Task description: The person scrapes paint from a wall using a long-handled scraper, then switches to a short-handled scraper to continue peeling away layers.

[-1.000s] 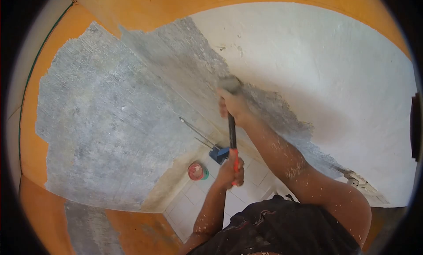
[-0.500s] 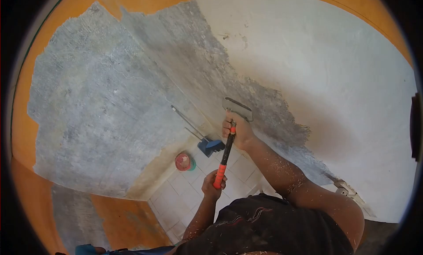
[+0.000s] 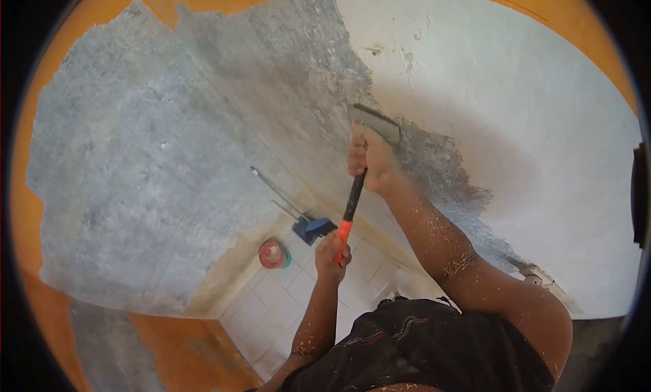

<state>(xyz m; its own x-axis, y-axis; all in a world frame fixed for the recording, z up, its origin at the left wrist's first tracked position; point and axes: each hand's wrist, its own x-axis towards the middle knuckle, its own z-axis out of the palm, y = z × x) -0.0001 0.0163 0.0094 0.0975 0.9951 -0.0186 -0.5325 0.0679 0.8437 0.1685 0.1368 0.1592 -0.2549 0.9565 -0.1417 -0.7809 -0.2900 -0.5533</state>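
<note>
Both my hands are closed around a long-handled scraper (image 3: 354, 195) with a black and orange grip. My right hand (image 3: 369, 160) wraps the upper part, close below the wide metal blade. My left hand (image 3: 330, 256) grips the orange lower end. The blade lies at the wall, by the ragged edge between the rough grey surface (image 3: 291, 80) and the white coating (image 3: 502, 87). Whether it presses on the wall cannot be made out. Pale flakes cling to both forearms.
Below, on the white tiled floor (image 3: 271, 300), a red and green bucket (image 3: 272, 254) stands near the wall corner. A blue dustpan and brush (image 3: 313, 227) with long handles lean beside it. Orange paint (image 3: 183, 344) borders the grey wall patches.
The scraper has moved up along the wall with both my hands still on it. Its blade is now higher, near the edge of the white coating. The view has shifted slightly.
</note>
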